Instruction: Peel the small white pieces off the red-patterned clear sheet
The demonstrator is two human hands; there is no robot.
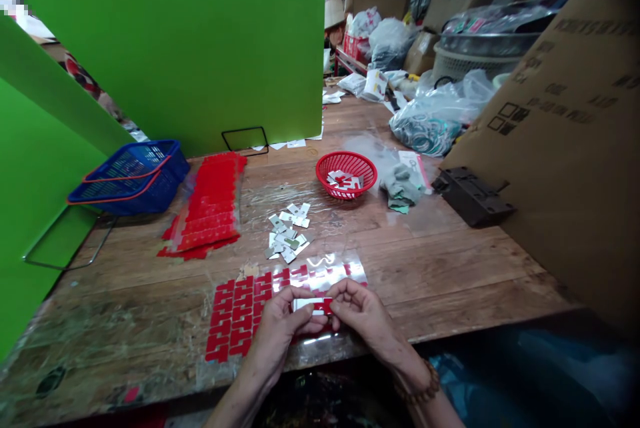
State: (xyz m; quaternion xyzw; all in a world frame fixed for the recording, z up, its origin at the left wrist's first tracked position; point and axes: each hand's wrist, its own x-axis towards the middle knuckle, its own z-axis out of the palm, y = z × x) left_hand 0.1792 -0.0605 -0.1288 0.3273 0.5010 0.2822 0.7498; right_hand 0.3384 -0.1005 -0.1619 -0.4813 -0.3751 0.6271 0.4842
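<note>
1. Judging by what lies about, the work looks partly through: the red bowl (347,175) further back already holds a few small white-and-red pieces, while a loose heap of small metal plates (289,233) in the middle of the worktop (450,261) has no red on it yet.
2. A good deal seems left. The clear sheet of red stickers (240,315) at the near edge is mostly full (only its right end looks picked bare), and a whole stack of red sheets (210,205) waits beside the blue basket (133,175).
3. The left hand (280,328) and right hand (363,311) meet just over the near sheet, both pinching a small plate (313,305) between fingertips and thumbs.
4. That plate is a short, pale, shiny strip with red showing along its right side; whether the sticker is fully pressed down I cannot tell.
</note>
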